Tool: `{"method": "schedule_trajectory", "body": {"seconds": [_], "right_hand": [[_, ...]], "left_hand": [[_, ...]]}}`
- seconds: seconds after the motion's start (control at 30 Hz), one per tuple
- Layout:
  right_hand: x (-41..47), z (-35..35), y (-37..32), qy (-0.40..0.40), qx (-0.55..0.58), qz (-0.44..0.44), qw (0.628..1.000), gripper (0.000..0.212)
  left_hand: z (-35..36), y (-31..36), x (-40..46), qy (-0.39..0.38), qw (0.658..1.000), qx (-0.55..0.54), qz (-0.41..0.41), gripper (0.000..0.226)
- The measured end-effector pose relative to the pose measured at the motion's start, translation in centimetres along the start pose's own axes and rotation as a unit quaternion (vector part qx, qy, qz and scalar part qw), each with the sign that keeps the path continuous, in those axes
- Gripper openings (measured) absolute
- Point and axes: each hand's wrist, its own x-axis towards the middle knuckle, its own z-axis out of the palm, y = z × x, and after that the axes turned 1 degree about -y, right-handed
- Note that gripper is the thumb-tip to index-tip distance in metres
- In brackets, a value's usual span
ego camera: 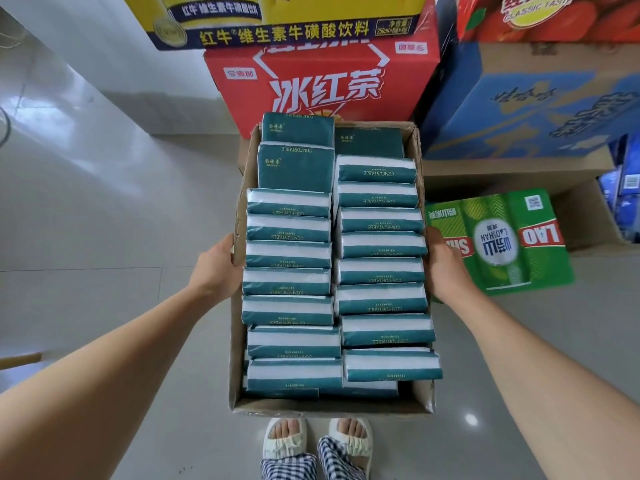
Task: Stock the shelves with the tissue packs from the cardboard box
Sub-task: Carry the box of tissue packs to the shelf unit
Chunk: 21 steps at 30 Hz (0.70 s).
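An open cardboard box is held up in front of me, above my feet. It is packed with two rows of dark green and white tissue packs, several in each row, most lying on edge. My left hand grips the box's left wall, its fingers hidden under or behind the cardboard. On the opposite side my right hand grips the right wall in the same way. No shelf is in view.
Stacked drink cartons stand ahead: a red one, a yellow and blue one on top, a blue carton to the right. A green can pack lies beside the box. Grey tiled floor spreads to the left.
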Motion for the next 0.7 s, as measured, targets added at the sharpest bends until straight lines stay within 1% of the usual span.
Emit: {"method": "schedule_trajectory", "body": {"seconds": [0.07,0.1,0.17,0.2,0.27,0.33,0.4,0.5,0.6,0.7], "right_hand": [[0.1,0.1,0.1,-0.004,0.02,0.002,1.0,0.015],[0.0,0.2,0.1,-0.004,0.03,-0.004,1.0,0.02],[-0.2,0.1,-0.1,0.004,0.048,-0.005,0.999,0.038],[-0.2,0.0,-0.1,0.01,0.046,-0.007,0.999,0.039],[-0.2,0.0,0.1,0.018,0.016,-0.02,1.0,0.027],[-0.3,-0.1,0.2,0.019,0.0,-0.027,0.999,0.022],[-0.5,-0.2,0.2,0.019,0.0,-0.027,0.999,0.022],[-0.6,-0.3,0.4,0.018,-0.036,-0.037,0.998,0.027],[-0.9,-0.6,0.4,0.018,-0.057,-0.039,0.997,0.026],[-1.6,-1.3,0.0,0.017,-0.056,-0.041,0.997,0.027]], "left_hand": [[0.4,-0.3,0.0,0.008,1.0,-0.003,0.01,0.012],[0.6,-0.4,0.0,0.017,1.0,-0.009,0.014,0.012],[0.9,-0.6,0.1,0.041,0.999,-0.009,0.022,0.008],[1.0,-0.7,0.2,0.053,0.998,-0.004,0.024,0.008],[1.0,-0.8,0.2,0.066,0.997,0.001,0.03,0.012],[1.0,-0.8,0.1,0.072,0.997,-0.001,0.035,0.015],[0.9,-0.6,-0.1,0.079,0.996,-0.005,0.037,0.015],[0.6,-0.5,-0.3,0.083,0.996,-0.005,0.044,0.012],[0.0,-0.3,-0.6,0.078,0.996,-0.005,0.045,0.009],[-0.8,0.3,-1.4,0.083,0.996,-0.007,0.042,0.02]]}}
